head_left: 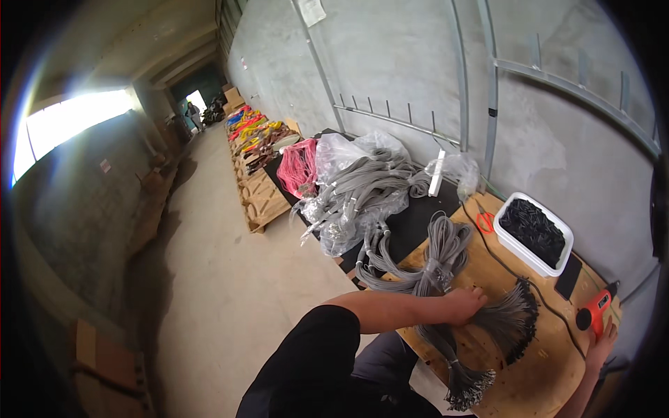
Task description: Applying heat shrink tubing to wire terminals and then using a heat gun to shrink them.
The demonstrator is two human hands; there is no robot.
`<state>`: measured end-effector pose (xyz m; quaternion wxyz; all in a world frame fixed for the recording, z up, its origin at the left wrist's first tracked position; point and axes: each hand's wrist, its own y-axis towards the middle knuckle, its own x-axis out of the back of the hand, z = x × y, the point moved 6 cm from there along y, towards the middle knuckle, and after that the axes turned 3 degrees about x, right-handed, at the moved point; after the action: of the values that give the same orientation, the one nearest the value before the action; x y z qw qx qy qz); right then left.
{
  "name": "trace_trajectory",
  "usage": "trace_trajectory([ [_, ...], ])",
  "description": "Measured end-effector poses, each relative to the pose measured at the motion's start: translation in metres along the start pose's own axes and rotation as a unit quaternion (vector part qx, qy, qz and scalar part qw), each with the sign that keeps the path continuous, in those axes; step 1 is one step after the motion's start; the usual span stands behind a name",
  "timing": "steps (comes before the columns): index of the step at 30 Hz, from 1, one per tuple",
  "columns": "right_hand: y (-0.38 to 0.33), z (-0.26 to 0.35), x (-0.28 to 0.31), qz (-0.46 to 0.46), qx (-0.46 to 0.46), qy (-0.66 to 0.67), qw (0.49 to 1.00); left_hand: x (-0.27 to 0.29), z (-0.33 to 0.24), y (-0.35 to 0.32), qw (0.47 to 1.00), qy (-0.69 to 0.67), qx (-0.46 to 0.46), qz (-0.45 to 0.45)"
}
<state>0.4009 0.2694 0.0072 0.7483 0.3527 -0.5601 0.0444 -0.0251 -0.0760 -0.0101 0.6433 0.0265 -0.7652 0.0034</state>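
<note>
My left hand (pixel 465 306) is closed around a bundle of thin grey cables on the wooden tabletop. Beyond its fingers the cables fan out (pixel 507 322), their ends covered in short black sleeves. At the right edge of the table, my right hand (pixel 601 343) is wrapped round the handle of a red heat gun (pixel 596 306) with a black nozzle. A tied grey cable coil (pixel 440 254) lies just beyond my left forearm. Another bunch of grey cable ends (pixel 468 384), with pale tips, hangs toward the table's near edge.
A white tub (pixel 507 240) of short black tubes stands by the wall, beside orange-handled scissors (pixel 484 221) and a dark flat object (pixel 568 277). A black cord (pixel 533 284) crosses the table. Grey cables (pixel 369 182) and pink cables (pixel 298 167) lie farther left. A person (pixel 193 115) is far down the aisle.
</note>
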Motion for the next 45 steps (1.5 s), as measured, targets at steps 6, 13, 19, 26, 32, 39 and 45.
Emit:
trace_trajectory([
  [6,-0.086,0.074,0.078,-0.118,-0.007,0.08,0.99,0.016,0.003,0.024,0.991,0.012,0.019,0.132],
  [13,-0.166,0.211,0.159,-0.055,-0.035,0.143,0.988,-0.003,0.009,0.056,0.924,-0.154,0.072,0.341],
  [19,-0.223,0.199,0.093,-0.02,-0.044,0.258,0.965,-0.016,-0.056,0.088,0.961,-0.101,0.038,0.253],
  [26,-0.241,0.213,0.071,-0.046,-0.082,0.212,0.973,0.089,-0.041,0.069,0.854,-0.425,-0.025,0.299],
  [32,-0.22,0.227,0.093,-0.054,-0.076,0.201,0.975,0.13,-0.044,0.079,0.81,-0.552,0.017,0.196],
  [39,-0.223,0.217,0.096,-0.057,-0.105,0.2,0.973,-0.01,-0.09,0.082,0.916,-0.233,0.052,0.322],
  [45,-0.224,0.218,0.101,-0.07,-0.076,0.216,0.971,0.034,-0.095,0.073,0.93,-0.266,-0.101,0.233],
])
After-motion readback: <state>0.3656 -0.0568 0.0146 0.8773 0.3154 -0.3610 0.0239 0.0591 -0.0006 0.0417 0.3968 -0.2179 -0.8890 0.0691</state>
